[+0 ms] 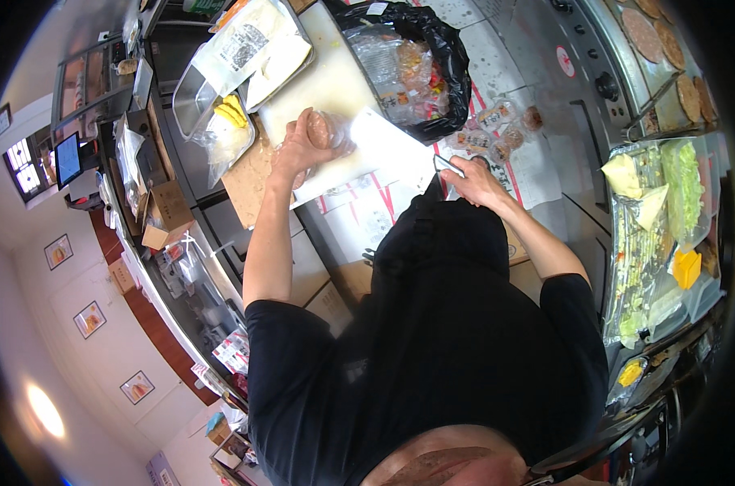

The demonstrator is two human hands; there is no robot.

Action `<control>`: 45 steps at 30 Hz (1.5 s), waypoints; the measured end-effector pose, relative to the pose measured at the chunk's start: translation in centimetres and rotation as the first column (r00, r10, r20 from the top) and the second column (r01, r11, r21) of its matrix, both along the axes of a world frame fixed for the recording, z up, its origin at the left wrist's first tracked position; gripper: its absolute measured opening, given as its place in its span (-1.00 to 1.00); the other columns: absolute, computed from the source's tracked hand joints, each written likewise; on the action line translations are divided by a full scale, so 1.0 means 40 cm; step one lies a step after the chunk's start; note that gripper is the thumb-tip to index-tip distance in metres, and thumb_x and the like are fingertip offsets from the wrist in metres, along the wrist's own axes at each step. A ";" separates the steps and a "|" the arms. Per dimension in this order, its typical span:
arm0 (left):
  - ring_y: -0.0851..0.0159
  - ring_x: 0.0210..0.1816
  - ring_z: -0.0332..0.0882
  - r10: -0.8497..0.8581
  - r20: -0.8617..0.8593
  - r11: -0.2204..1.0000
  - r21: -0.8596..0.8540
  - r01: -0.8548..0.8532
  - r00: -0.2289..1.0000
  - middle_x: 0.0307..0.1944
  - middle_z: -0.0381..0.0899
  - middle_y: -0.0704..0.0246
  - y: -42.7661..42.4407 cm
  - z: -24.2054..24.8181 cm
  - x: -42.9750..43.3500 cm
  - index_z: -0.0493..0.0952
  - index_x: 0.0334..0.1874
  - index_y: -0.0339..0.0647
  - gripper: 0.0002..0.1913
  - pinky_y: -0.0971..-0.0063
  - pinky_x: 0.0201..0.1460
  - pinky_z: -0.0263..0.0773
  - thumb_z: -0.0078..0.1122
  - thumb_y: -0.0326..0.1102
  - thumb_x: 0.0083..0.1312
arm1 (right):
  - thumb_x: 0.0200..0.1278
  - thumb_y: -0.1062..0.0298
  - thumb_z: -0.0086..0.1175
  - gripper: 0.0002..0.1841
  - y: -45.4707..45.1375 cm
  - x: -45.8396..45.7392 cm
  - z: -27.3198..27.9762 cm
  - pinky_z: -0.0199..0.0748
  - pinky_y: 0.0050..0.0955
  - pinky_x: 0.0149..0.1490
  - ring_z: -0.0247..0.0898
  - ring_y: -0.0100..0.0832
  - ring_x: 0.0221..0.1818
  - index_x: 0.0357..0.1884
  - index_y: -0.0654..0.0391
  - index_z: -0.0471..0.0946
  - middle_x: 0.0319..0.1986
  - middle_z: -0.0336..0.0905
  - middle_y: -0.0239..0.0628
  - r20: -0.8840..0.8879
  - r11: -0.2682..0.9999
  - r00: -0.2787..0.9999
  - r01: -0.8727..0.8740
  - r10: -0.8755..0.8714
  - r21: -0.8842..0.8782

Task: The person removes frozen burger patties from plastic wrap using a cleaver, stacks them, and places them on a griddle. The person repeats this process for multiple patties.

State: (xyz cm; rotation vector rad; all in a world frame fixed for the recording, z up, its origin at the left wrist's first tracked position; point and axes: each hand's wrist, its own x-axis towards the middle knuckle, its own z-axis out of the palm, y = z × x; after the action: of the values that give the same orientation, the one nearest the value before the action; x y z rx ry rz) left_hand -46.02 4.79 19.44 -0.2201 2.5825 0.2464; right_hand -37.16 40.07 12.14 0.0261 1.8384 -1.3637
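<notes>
My left hand (295, 150) grips a roll of pinkish meat (323, 129) in clear plastic wrap, lying on a white cutting board (337, 73). The roll's end faces up and right, and the palm covers part of its length. In my right hand (476, 181) is the handle of a cleaver. Its broad, pale blade (391, 146) points toward the roll, the tip close to the wrap. Whether the blade touches the board cannot be told.
A black garbage bag (461, 54) with plastic waste stands beyond the board. Wrapped meat pieces (498, 115) lie on the floor. Metal trays (185, 97) sit left of the board. To the right are a griddle with patties (643, 36) and a tray of shredded lettuce (631, 267).
</notes>
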 end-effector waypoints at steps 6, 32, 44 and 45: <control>-0.01 0.35 0.34 0.023 0.011 0.997 0.067 -0.023 1.000 0.37 0.23 0.07 -0.004 0.002 -0.007 0.04 0.54 -0.06 0.34 0.25 0.38 0.33 0.51 0.37 -0.32 | 0.43 0.00 0.03 -0.64 -0.006 -0.008 -0.026 0.32 -0.39 -0.59 0.38 -0.46 -0.71 -0.24 0.14 0.42 -0.64 0.46 -0.29 0.086 0.999 0.996 -0.013 0.016 -0.033; -0.16 0.37 0.19 -0.177 -0.152 0.984 -0.055 0.171 0.972 0.32 0.17 0.01 -0.001 -0.056 0.004 0.06 0.51 0.10 0.13 0.12 0.41 0.28 0.53 -0.15 -0.20 | 0.38 -0.03 0.02 -0.59 -0.040 -0.023 -0.032 0.40 -0.11 -0.16 0.54 0.07 -0.23 -0.15 0.19 0.47 -0.37 0.59 0.05 -0.207 0.996 0.976 0.075 -0.063 0.051; -0.17 0.33 0.26 -0.117 -0.100 0.992 -0.052 0.112 0.988 0.30 0.21 -0.05 0.002 -0.050 -0.014 0.06 0.51 0.12 0.12 0.13 0.40 0.28 0.52 -0.10 -0.19 | 0.41 0.01 0.01 -0.63 -0.035 0.022 -0.020 0.40 -0.13 -0.21 0.54 -0.02 -0.34 -0.15 0.18 0.48 -0.41 0.57 -0.01 -0.014 0.998 0.999 0.053 -0.053 0.021; -0.18 0.33 0.27 -0.115 -0.103 0.993 -0.044 0.111 0.988 0.30 0.21 -0.06 0.001 -0.051 -0.014 0.07 0.51 0.12 0.12 0.13 0.40 0.29 0.52 -0.10 -0.19 | 0.42 0.00 0.01 -0.62 -0.035 0.024 -0.021 0.40 -0.14 -0.23 0.54 -0.05 -0.37 -0.17 0.19 0.48 -0.44 0.56 -0.03 -0.056 0.999 0.997 0.052 -0.051 0.014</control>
State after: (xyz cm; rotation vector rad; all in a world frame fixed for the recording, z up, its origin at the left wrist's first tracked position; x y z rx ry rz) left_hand -46.58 4.82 17.41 -0.0751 2.6956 0.1719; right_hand -36.19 38.66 11.28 0.0445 1.9060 -1.3990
